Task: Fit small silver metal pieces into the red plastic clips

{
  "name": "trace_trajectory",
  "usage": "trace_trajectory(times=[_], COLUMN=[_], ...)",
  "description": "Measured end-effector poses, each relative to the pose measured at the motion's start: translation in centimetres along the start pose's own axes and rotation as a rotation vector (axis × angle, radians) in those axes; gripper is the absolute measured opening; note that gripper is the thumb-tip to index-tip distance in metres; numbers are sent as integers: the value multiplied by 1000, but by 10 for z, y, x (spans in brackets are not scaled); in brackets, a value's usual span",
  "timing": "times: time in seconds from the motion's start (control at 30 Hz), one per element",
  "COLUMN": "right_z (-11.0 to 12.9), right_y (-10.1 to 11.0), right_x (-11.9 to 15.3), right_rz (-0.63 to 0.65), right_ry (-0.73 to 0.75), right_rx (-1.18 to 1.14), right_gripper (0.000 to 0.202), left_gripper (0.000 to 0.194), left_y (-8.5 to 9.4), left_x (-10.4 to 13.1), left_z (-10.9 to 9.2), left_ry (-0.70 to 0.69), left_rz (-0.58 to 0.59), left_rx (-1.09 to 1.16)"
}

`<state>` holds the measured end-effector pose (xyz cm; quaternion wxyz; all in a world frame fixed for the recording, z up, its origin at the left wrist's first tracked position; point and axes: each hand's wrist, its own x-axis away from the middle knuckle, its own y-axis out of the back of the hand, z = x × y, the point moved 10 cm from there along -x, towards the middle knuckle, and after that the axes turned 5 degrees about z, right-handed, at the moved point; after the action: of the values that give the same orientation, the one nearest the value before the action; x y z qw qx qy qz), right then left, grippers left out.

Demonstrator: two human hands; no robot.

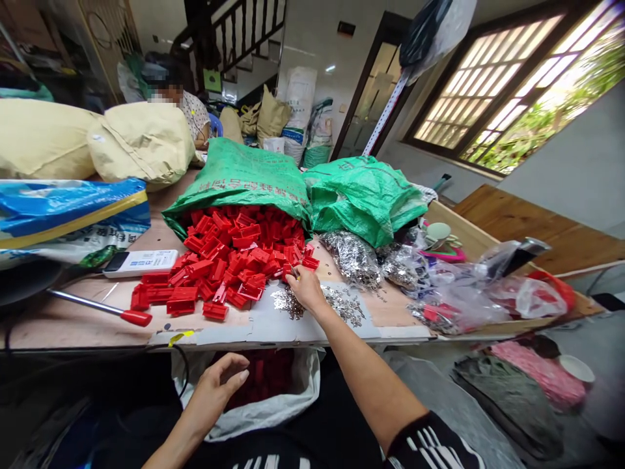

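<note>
My right hand (305, 286) reaches over the table, its fingers pinched on a small metal piece (294, 271) at the edge of the red heap. Beneath and beside that hand, many small flat metal pieces (344, 306) lie spread on a grey sheet (263, 319). Red plastic housings (219, 260) spill out of a green woven sack (244, 172) to the left of it. My left hand (219, 384) hangs below the table edge with curved fingers and nothing visible in it. It is over the rim of a white sack (312, 387) holding dark red pieces.
A red-handled lever (134, 317) and a white box (149, 262) are at the left. Bags of metal parts (351, 257) and clear plastic bags (463, 303) crowd the right. A second green sack (366, 195) lies behind. Another person (193, 114) sits beyond beige sacks (141, 143).
</note>
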<state>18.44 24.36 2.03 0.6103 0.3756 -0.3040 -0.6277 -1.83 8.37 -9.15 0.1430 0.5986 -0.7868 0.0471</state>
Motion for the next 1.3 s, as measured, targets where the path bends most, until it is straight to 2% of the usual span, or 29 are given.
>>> trace_trajectory(times=[0.13,0.27,0.33,0.47,0.53,0.6,0.73,0.83,1.0,1.17,1.3], right_z=[17,57,68,65,50,22,-45,-73,-71,-66,-68], right_y=[12,-4,-14,-22,-15,1,50,61,47,40,38], right_x=[27,87,117,149,149,140,122,118,111,101,97], right_rz=[35,330,437,527,517,417,74,12,44,73,119], right_ry=[98,376,430,416,359,270,66,-18,28,56,39], right_rx=[-75,-193,-167,-200,-271,-280,-20,129,167,194,268], right_gripper=[14,7,7,16,14,11,10,10,12,9,8], left_gripper=[30,62,70,46,42,42,43,48,60,51,47], left_y=[-13,-13,-18,-36,-41,-40,-39,-44,-52,-41,-34], left_x=[3,1,-1,-3,1,5,12,14,13,10,11], left_z=[-20,-39,-47,-47,-42,-37,-34,-37,-42,-50,-57], left_ry=[-25,-56,-62,-12,21,51,95,140,140,1,-80], left_rz=[65,-7,22,134,134,101,69,108,122,28,21], left_rx=[236,467,479,455,501,586,754,827,842,672,574])
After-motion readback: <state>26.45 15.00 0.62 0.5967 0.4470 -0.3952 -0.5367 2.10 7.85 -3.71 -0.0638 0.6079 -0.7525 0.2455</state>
